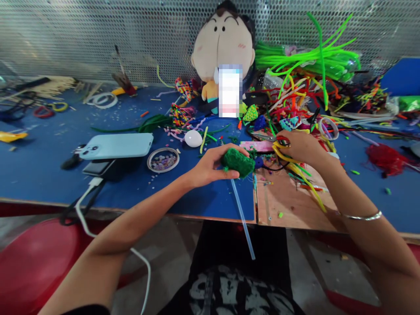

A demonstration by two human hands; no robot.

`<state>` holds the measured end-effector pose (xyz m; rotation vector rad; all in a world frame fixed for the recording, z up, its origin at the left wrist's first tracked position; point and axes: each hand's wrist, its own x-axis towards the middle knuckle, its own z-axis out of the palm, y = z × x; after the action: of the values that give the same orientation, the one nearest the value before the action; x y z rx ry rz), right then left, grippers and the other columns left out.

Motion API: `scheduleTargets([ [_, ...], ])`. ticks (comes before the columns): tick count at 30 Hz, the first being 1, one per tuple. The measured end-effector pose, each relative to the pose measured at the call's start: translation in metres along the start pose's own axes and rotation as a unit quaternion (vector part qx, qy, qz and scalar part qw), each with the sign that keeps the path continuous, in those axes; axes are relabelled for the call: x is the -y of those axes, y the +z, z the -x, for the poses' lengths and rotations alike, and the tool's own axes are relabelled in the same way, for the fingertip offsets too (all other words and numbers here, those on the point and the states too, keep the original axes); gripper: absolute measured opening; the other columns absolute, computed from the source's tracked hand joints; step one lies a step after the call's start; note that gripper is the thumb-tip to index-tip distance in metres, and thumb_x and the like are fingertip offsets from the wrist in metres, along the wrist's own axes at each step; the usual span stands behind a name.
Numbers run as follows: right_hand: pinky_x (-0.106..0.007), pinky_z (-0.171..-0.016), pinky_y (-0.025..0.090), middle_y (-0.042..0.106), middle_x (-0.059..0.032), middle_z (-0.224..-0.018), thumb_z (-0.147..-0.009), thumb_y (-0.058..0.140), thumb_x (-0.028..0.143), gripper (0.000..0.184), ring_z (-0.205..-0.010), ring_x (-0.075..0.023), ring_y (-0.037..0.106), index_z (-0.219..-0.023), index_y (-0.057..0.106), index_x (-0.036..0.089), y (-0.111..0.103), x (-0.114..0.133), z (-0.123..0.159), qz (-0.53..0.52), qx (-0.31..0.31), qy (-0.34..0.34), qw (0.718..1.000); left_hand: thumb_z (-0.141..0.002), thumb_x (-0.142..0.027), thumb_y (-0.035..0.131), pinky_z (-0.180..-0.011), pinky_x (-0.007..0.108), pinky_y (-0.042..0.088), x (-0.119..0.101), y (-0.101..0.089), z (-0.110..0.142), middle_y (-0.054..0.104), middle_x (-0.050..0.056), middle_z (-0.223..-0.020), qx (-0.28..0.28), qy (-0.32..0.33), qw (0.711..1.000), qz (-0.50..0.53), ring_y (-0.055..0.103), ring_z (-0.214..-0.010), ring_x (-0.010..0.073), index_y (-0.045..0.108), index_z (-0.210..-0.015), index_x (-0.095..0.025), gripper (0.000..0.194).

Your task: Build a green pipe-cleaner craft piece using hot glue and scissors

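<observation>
My left hand is closed around a fuzzy dark green lump, thumb below and fingers above. A translucent stick slants down from beneath that hand, past the table edge; its upper end is hidden. My right hand has its fingers curled on the red handle of a pair of scissors, whose blades point left over a pink strip. Yellow pipe cleaners lie under the right hand. A dark blue ball sits just right of the green lump.
A white egg-shaped piece, a round dish of beads and a light blue phone lie to the left. A plush doll stands behind a blurred screen. Bright green pipe cleaners pile up at back right. A red stool is below.
</observation>
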<state>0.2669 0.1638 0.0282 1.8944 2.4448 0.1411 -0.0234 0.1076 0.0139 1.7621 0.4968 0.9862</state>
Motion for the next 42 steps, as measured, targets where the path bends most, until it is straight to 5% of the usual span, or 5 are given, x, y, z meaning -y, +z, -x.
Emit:
scheduleTargets([
  [7, -0.041, -0.078, 0.047, 0.064, -0.0147, -0.103, -0.084, 0.053, 0.027, 0.029, -0.092, -0.0281, 0.063, -0.108, 0.064, 0.017, -0.016, 0.023, 0.015, -0.115, -0.126, -0.043, 0.984, -0.074, -0.042, 0.075, -0.078, 0.025, 0.052, 0.007, 0.001, -0.005, 0.066, 0.006, -0.102, -0.085, 0.016, 0.992, -0.087, 0.063, -0.088, 0.0144, 0.060, -0.105, -0.016, 0.043],
  [16, -0.027, -0.055, 0.043, 0.058, 0.0053, -0.069, -0.072, 0.072, 0.034, 0.036, -0.061, -0.0113, 0.056, -0.090, 0.042, 0.024, -0.030, 0.100, 0.052, -0.623, -0.043, -0.106, 0.774, -0.079, -0.047, 0.070, -0.075, 0.024, 0.053, 0.019, 0.001, -0.007, 0.063, 0.004, -0.101, -0.107, 0.015, 0.986, -0.125, 0.062, -0.086, 0.0132, 0.050, -0.121, -0.018, 0.055],
  [25, -0.023, -0.047, 0.032, 0.050, 0.0091, -0.062, -0.071, 0.070, 0.025, 0.034, -0.050, -0.0078, 0.044, -0.092, 0.043, 0.026, -0.023, 0.109, 0.063, -0.718, -0.057, -0.020, 0.693, -0.085, -0.045, 0.064, -0.088, 0.028, 0.055, 0.016, 0.004, -0.002, 0.061, 0.010, -0.132, -0.026, 0.001, 0.999, -0.038, 0.062, -0.115, 0.0214, 0.051, -0.133, -0.023, 0.055],
  [36, -0.027, -0.058, 0.043, 0.058, 0.0063, -0.072, -0.069, 0.074, 0.032, 0.038, -0.061, -0.0109, 0.055, -0.097, 0.048, 0.027, -0.019, 0.113, 0.074, -0.784, -0.021, 0.005, 0.621, -0.072, -0.045, 0.077, -0.059, 0.021, 0.056, 0.020, 0.004, -0.003, 0.075, 0.003, -0.088, -0.079, -0.063, 0.988, 0.119, 0.066, -0.066, 0.0103, 0.073, -0.108, -0.023, 0.042],
  [42, -0.022, -0.058, 0.042, 0.058, 0.0085, -0.073, -0.066, 0.077, 0.021, 0.040, -0.059, -0.0060, 0.051, -0.098, 0.053, 0.025, -0.013, 0.116, 0.076, -0.810, -0.026, -0.004, 0.586, -0.067, -0.041, 0.081, -0.071, 0.025, 0.055, 0.017, 0.005, -0.003, 0.076, 0.005, -0.098, -0.075, -0.026, 0.997, 0.020, 0.069, -0.080, 0.0146, 0.077, -0.097, -0.024, 0.035],
])
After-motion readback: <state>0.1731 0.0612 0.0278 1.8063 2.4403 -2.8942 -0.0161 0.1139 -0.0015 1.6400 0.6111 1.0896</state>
